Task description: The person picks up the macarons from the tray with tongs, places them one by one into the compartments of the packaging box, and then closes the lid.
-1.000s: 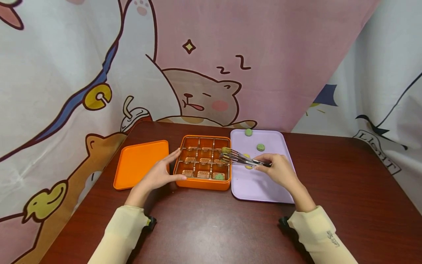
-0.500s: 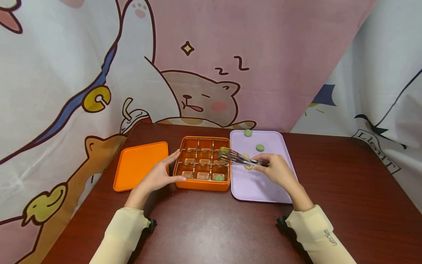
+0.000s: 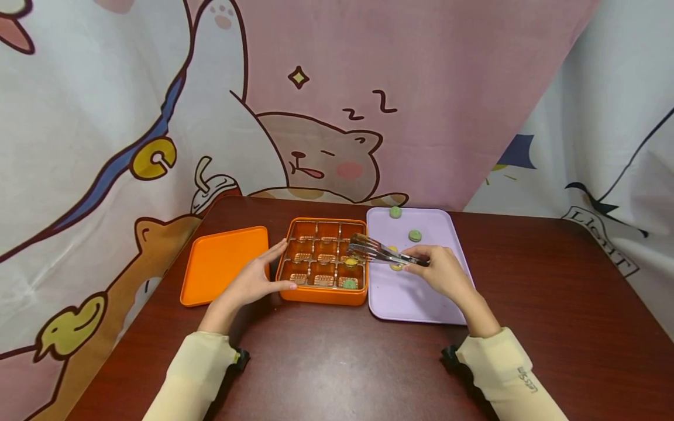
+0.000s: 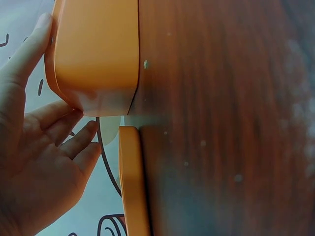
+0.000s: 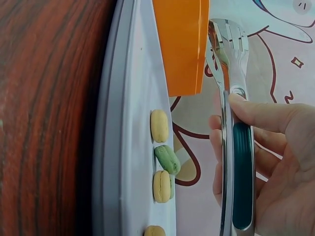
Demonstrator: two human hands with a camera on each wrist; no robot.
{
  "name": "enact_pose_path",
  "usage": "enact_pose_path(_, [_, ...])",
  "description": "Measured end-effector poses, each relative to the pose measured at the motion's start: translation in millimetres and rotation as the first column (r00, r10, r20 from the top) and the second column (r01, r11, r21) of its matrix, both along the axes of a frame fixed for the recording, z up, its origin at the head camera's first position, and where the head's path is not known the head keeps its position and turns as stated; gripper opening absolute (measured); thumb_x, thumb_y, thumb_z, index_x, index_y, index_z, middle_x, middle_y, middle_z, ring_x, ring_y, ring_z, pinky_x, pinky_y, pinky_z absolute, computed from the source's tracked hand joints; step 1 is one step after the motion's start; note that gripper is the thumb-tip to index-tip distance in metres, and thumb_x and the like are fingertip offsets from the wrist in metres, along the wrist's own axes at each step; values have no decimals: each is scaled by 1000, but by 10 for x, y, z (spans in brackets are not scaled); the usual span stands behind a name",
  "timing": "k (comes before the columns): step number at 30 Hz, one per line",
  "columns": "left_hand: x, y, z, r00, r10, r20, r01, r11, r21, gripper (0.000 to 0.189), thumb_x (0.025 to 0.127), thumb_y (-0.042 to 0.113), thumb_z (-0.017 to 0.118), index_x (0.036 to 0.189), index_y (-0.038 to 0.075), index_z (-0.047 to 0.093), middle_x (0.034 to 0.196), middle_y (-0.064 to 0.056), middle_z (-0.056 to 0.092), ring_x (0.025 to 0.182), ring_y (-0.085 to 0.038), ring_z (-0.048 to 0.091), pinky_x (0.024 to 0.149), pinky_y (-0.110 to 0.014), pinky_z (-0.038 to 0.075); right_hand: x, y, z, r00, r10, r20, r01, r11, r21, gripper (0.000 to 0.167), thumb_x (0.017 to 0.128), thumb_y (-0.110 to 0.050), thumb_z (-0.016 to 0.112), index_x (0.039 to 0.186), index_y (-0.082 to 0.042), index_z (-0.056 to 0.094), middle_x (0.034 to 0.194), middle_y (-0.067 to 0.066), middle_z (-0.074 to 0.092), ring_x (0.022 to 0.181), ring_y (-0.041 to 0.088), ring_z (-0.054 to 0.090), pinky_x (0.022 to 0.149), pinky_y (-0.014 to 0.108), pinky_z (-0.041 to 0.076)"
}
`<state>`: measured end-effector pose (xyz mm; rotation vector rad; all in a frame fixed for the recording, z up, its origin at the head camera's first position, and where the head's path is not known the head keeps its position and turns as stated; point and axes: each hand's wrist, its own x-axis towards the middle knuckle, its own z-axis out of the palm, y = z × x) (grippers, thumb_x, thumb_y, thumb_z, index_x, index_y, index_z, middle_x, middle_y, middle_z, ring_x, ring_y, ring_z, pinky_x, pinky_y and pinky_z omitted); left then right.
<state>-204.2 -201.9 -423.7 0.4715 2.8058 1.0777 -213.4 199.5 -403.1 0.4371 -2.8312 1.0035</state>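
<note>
My right hand (image 3: 444, 269) grips a pair of metal tongs (image 5: 238, 147) with dark green handle inlays. In the head view their slotted tips reach over the right side of an orange box (image 3: 323, 296), holding nothing. Inside, a divided insert forms several compartments. A yellow macaron (image 3: 351, 262) lies in the right-hand middle-row compartment below the tips, and a green macaron (image 3: 350, 283) sits in the front right one. My left hand (image 3: 255, 278) rests on the box's left front corner, thumb along the front rim and straight fingers at the left side.
Right of the box is a lilac tray (image 3: 411, 301) bearing a green macaron (image 3: 415, 235), another at its far edge, and yellow macarons (image 5: 159, 126) partly behind the tongs. An orange lid (image 3: 223, 263) lies left of the box. A printed curtain (image 3: 447, 88) hangs behind the table.
The yellow macaron has left the tongs and now lies in the right middle compartment. The tong tips have parted from it. Both hands stay nearly in place.
</note>
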Motion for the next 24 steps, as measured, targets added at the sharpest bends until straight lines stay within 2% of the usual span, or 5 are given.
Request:
enact_pose_path(7, [-7, -3, -10, 1000, -1, 0, 1, 1000, 9, 100, 79, 46, 82, 158, 16, 29, 167, -2, 22, 151, -38, 27, 116, -62, 30, 18, 38, 5, 1000, 0, -3, 0, 1000, -4, 27, 83, -14, 80, 109, -6, 77, 99, 11, 77, 81, 17, 61, 68, 27, 46])
enact_pose_path(17, [-1, -9, -7, 1000, -2, 5, 2, 1000, 5, 101, 79, 46, 82, 159, 16, 28, 168, -2, 21, 151, -39, 26, 116, -63, 30, 78, 117, 61, 999, -3, 38, 4, 1000, -19, 31, 85, -15, 79, 113, -4, 75, 105, 15, 76, 87, 20, 62, 70, 26, 46])
enact_pose_path(22, [-6, -7, -17, 1000, -3, 1, 3, 1000, 5, 100, 80, 45, 82, 159, 15, 28, 167, -6, 22, 151, -39, 26, 116, -63, 30, 115, 204, 67, 1000, -17, 11, 17, 1000, -14, 32, 82, -15, 81, 112, -4, 75, 101, 14, 76, 80, 16, 58, 66, 24, 44])
enact_pose_path(24, [-8, -2, -15, 1000, 1, 6, -1, 1000, 10, 100, 79, 45, 82, 159, 16, 29, 167, -5, 23, 151, -39, 26, 116, -63, 30, 128, 244, 70, 999, -25, 20, 25, 999, -22, 33, 82, -14, 81, 113, -4, 75, 98, 13, 76, 71, 14, 56, 60, 23, 44])
